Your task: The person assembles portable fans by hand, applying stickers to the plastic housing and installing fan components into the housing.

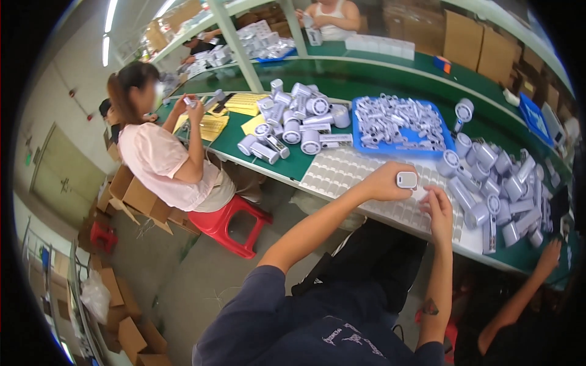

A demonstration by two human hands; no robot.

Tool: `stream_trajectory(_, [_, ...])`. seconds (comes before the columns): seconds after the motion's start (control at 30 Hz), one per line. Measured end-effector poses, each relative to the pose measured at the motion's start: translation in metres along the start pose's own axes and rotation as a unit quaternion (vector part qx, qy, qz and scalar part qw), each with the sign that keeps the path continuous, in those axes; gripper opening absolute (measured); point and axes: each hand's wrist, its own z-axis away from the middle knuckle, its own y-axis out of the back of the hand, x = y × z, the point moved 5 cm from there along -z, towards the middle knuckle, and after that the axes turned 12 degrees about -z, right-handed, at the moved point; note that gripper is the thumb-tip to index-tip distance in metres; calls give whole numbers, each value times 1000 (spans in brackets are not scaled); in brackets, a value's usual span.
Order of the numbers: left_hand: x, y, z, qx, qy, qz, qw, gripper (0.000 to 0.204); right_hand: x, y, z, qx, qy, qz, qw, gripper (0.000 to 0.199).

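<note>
My left hand is closed around a pale plastic part, whose rounded rectangular end faces up. How far the part reaches below the fist is hidden. Just to the right, my right hand hovers with its fingers apart and slightly bent, and I see nothing in it. Both hands are above a white tray with rows of moulded pockets on the table edge. Beyond them a blue tray holds many small lavender plastic pieces. Lavender handheld fans lie heaped left of that tray, and another fan heap lies to its right.
A co-worker in a pink top sits on a red stool at left, holding a small part above yellow sheets. Another person's hand reaches in at the right. Across the green bench someone in white works. Cardboard boxes stand on the floor.
</note>
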Motion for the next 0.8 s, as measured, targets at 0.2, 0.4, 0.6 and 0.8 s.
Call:
stream_trajectory(0.2, [28, 92, 0, 178, -34, 9, 983, 18, 29, 16, -8, 16, -6, 48, 999, 15])
stream_trajectory(0.4, [16, 188, 20, 311, 22, -83, 947, 22, 24, 17, 7, 47, 55, 99, 992, 14])
stream_trajectory(0.6, [-61, 305, 113, 397, 224, -293, 841, 35, 22, 10, 1, 15, 62, 125, 990, 14])
stream_trajectory(0.8, [-152, 370, 168, 391, 284, -496, 721, 41, 9, 10, 9, 10, 55, 146, 988, 15])
